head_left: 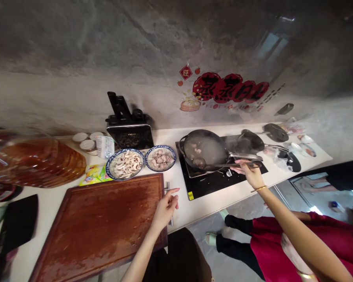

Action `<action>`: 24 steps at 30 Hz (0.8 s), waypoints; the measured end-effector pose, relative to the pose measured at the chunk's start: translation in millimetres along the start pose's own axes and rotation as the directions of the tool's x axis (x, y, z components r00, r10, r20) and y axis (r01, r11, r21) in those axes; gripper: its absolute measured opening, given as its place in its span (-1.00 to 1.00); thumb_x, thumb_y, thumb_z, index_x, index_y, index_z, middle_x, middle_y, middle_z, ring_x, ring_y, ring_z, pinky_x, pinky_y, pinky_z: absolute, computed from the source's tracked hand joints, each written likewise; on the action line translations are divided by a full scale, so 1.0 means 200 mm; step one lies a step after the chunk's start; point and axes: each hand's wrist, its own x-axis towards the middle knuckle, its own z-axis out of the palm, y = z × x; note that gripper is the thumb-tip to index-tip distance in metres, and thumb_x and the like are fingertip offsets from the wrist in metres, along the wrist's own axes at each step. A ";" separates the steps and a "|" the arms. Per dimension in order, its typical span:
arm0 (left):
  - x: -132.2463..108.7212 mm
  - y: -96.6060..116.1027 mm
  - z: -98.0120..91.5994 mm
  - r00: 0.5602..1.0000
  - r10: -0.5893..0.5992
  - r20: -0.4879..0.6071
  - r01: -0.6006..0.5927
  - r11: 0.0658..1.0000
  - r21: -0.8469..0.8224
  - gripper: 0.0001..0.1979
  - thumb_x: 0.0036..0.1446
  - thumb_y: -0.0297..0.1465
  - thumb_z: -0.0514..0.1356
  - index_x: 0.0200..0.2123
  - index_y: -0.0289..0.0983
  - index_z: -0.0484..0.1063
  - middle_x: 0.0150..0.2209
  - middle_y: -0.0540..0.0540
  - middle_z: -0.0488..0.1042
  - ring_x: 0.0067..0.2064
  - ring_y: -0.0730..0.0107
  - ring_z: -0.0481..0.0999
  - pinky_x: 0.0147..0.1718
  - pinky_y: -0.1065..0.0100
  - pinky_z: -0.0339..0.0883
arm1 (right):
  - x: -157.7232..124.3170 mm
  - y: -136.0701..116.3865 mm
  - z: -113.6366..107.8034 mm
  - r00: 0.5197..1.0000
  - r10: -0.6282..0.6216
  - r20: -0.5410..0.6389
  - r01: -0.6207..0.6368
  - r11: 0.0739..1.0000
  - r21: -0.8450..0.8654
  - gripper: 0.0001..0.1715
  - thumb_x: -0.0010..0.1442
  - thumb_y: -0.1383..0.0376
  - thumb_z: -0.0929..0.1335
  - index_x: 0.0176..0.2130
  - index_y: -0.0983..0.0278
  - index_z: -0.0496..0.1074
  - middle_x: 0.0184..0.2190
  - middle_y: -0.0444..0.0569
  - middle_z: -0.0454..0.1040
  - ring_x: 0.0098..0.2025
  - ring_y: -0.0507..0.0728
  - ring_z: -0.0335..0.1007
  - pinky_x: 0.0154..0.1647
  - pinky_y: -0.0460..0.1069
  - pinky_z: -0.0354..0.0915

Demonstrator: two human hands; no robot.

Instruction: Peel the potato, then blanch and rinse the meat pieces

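Observation:
My right hand point(247, 171) is closed around the handle of a black cooking utensil point(223, 166), which reaches into a dark wok point(222, 147). The utensil's head is hard to make out in the steam. Cloudy liquid and some meat pieces point(197, 149) are in the wok, which sits on a black cooktop point(204, 190). My left hand point(166, 206) hovers over the right edge of a wooden cutting board point(111, 223), index finger stretched out, holding nothing. Beyond it stand a bowl of sliced mushrooms point(126, 164) and a bowl of raw meat point(161, 158).
A second dark pan point(250, 141) sits right of the wok. Behind the bowls is a black knife block point(131, 135). A large oil jug point(44, 160) and a black cleaver point(20, 219) lie at left. A person in red point(270, 244) is close on the right.

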 end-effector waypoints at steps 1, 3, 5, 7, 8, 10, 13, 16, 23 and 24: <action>0.00 0.00 0.00 1.000 -0.001 0.001 0.001 1.000 0.001 -0.52 0.18 -0.15 0.00 0.05 -0.33 0.29 -0.59 0.07 0.31 -0.56 0.46 0.21 -0.53 0.44 0.08 | 0.03 0.00 0.00 0.999 0.020 -0.031 -0.018 0.998 0.056 -0.58 -0.09 0.02 0.49 -0.38 0.29 0.46 -0.30 0.01 0.55 -0.38 0.21 0.57 -0.11 0.21 0.48; 0.00 0.01 -0.01 1.000 -0.003 -0.003 0.003 1.000 0.001 -0.52 0.18 -0.15 0.00 0.05 -0.34 0.29 -0.59 0.07 0.31 -0.56 0.46 0.20 -0.53 0.44 0.08 | 0.09 0.01 -0.02 0.994 0.068 -0.091 -0.054 0.988 0.146 -0.59 -0.18 0.07 0.54 -0.47 0.30 0.43 -0.36 -0.02 0.55 -0.43 0.20 0.56 -0.13 0.22 0.48; 0.00 0.01 -0.02 1.000 -0.003 -0.011 0.003 1.000 0.005 -0.52 0.17 -0.15 0.01 0.04 -0.34 0.30 -0.59 0.07 0.32 -0.56 0.46 0.21 -0.53 0.43 0.09 | 0.12 0.01 -0.03 0.983 0.113 -0.143 -0.084 0.977 0.194 -0.60 -0.23 0.13 0.56 -0.51 0.31 0.42 -0.42 -0.03 0.54 -0.45 0.20 0.55 -0.15 0.21 0.50; 0.00 0.01 -0.02 1.000 0.002 -0.025 -0.001 1.000 0.014 -0.52 0.17 -0.15 0.02 0.04 -0.34 0.31 -0.59 0.06 0.32 -0.55 0.46 0.22 -0.52 0.43 0.09 | 0.13 -0.01 -0.04 0.977 0.116 -0.181 -0.079 0.977 0.200 -0.63 -0.22 0.16 0.56 -0.51 0.33 0.42 -0.45 -0.03 0.53 -0.47 0.19 0.55 -0.17 0.17 0.51; 0.00 0.01 -0.03 1.000 0.004 -0.030 -0.004 1.000 0.018 -0.52 0.17 -0.15 0.02 0.04 -0.35 0.31 -0.59 0.06 0.32 -0.55 0.45 0.22 -0.52 0.43 0.09 | 0.13 -0.03 -0.04 0.976 0.096 -0.194 -0.058 0.980 0.193 -0.64 -0.20 0.17 0.55 -0.50 0.33 0.42 -0.44 -0.03 0.52 -0.47 0.18 0.55 -0.18 0.16 0.52; 0.00 0.00 -0.04 0.999 0.010 -0.037 -0.009 1.000 0.023 -0.52 0.17 -0.15 0.02 0.03 -0.35 0.32 -0.59 0.06 0.32 -0.54 0.45 0.24 -0.50 0.43 0.10 | 0.12 -0.07 -0.03 0.976 0.025 -0.217 0.011 0.986 0.165 -0.67 -0.15 0.17 0.52 -0.49 0.34 0.42 -0.42 -0.03 0.51 -0.45 0.17 0.55 -0.19 0.13 0.52; 0.00 0.01 -0.04 0.999 0.025 -0.037 -0.024 1.000 0.019 -0.53 0.17 -0.15 0.02 0.02 -0.34 0.33 -0.59 0.05 0.33 -0.52 0.43 0.27 -0.48 0.42 0.13 | 0.12 -0.15 -0.02 0.963 -0.068 -0.261 0.097 0.990 0.101 -0.69 -0.11 0.18 0.50 -0.51 0.34 0.41 -0.41 -0.04 0.50 -0.45 0.15 0.55 -0.23 0.09 0.54; 0.00 0.00 -0.03 0.999 0.030 -0.027 -0.030 1.000 0.001 -0.52 0.17 -0.15 0.02 0.04 -0.33 0.32 -0.59 0.05 0.34 -0.54 0.44 0.27 -0.50 0.43 0.12 | 0.14 -0.21 -0.04 0.947 -0.085 -0.309 0.106 0.993 0.054 -0.73 -0.10 0.20 0.49 -0.52 0.33 0.42 -0.46 -0.06 0.49 -0.49 0.12 0.54 -0.31 0.04 0.55; 0.00 -0.02 -0.02 0.999 0.037 -0.029 -0.037 0.999 -0.024 -0.54 0.18 -0.16 0.03 0.03 -0.34 0.33 -0.59 0.05 0.34 -0.54 0.45 0.26 -0.50 0.44 0.12 | 0.17 -0.24 -0.07 0.932 -0.065 -0.357 0.095 0.993 0.065 -0.73 -0.09 0.20 0.47 -0.52 0.36 0.41 -0.57 -0.05 0.46 -0.53 0.11 0.52 -0.40 -0.06 0.53; 0.00 -0.02 -0.02 0.999 0.036 -0.031 -0.037 0.999 -0.024 -0.54 0.18 -0.17 0.02 0.03 -0.34 0.33 -0.59 0.05 0.35 -0.54 0.45 0.26 -0.50 0.44 0.12 | 0.17 -0.25 -0.06 0.933 -0.069 -0.354 0.102 0.992 0.076 -0.73 -0.09 0.20 0.47 -0.53 0.36 0.41 -0.57 -0.05 0.47 -0.53 0.12 0.53 -0.39 -0.05 0.54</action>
